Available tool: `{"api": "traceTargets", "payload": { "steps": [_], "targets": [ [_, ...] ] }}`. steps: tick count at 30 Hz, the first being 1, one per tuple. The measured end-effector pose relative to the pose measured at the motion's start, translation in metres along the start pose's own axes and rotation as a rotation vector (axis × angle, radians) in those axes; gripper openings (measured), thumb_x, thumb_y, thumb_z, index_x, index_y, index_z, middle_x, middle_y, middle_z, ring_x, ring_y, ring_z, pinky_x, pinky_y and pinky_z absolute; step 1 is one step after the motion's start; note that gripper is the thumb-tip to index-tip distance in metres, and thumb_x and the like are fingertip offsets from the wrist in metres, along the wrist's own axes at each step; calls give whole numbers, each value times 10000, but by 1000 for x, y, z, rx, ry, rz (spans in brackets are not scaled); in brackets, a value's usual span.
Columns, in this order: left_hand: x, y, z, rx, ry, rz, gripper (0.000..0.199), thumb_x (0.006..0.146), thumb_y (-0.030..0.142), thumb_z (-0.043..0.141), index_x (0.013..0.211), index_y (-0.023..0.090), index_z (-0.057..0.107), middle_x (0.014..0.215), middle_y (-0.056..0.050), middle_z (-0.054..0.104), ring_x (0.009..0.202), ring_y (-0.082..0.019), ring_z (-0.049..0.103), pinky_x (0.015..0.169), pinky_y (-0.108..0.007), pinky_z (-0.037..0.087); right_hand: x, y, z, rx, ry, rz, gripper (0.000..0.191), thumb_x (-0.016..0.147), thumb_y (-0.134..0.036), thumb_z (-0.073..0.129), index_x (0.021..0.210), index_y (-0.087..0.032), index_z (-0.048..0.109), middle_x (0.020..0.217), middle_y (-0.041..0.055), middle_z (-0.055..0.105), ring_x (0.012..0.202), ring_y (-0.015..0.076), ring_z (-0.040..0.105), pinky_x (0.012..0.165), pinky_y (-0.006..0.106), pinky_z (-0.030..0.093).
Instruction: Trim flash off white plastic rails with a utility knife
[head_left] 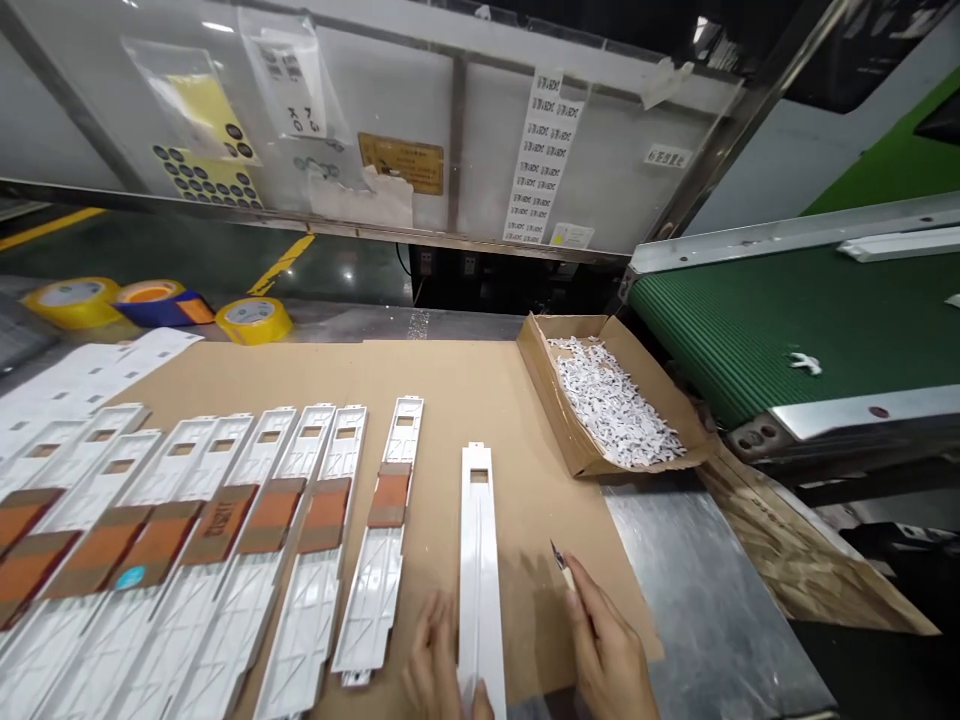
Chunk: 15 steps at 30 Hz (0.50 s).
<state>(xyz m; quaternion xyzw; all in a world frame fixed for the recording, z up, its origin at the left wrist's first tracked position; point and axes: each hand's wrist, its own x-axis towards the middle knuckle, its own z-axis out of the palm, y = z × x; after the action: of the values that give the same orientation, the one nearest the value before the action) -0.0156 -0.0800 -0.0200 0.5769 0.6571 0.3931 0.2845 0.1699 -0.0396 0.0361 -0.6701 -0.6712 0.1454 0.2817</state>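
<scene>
A long white plastic strip (480,570) with a small rectangular cutout near its far end lies lengthwise before me on brown cardboard. At its near end, my left hand (435,655) grips it, fingers along the left edge and thumb on the right part. To the right of the strip, my right hand (611,640) is closed around a craft knife (562,565) with a pale handle; its blade points up and away, apart from the strip. Left of my hands, several similar white strips (319,580) lie in a row, with reddish-brown blocks (324,515) across their middles.
A cardboard box (551,410) of small white plastic pieces (615,405) stands at the back right. Beyond it runs a green conveyor belt (750,320). Tape rolls (255,320) sit at the back left. Bare metal tabletop (720,600) shows on the right.
</scene>
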Motion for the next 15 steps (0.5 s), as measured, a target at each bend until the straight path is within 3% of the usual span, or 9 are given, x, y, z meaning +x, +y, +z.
{"api": "traceTargets", "payload": {
  "steps": [2,6,9,12,15],
  "targets": [
    [14,8,-2,176,24,119,723,802,166,441,1438,311,129,1410,-175,352,1264,-377,358,940,-547,316,12,0,3,-7,-13,2,358,934,-305,414,1250,-186,534,1173,75,624,1051,191,603,821,247,527],
    [66,30,-7,372,-135,352,732,781,154,435,1440,266,137,1439,-96,358,1294,-326,336,987,-487,264,40,-2,6,-36,-55,-62,335,940,-300,396,1217,-187,547,1102,79,654,994,179,632,808,242,526],
    [91,27,-6,479,-223,508,724,795,219,456,1440,212,127,1432,-93,350,1278,-319,364,964,-469,266,64,-7,5,-103,-102,-131,335,949,-287,367,1224,-194,535,987,67,672,881,159,658,723,222,536],
    [85,10,-4,513,-298,610,697,779,284,507,1419,186,247,1381,-100,422,1193,-311,464,895,-427,327,85,-15,3,-197,-143,-205,344,959,-286,329,1217,-201,539,821,44,655,746,154,649,614,220,523],
    [65,4,-5,578,-313,553,551,787,272,514,1332,230,438,1256,-75,562,1079,-292,549,801,-402,371,100,-24,2,-279,-199,-286,328,963,-300,320,1147,-215,579,757,31,632,681,147,633,558,214,492]
  ]
}}
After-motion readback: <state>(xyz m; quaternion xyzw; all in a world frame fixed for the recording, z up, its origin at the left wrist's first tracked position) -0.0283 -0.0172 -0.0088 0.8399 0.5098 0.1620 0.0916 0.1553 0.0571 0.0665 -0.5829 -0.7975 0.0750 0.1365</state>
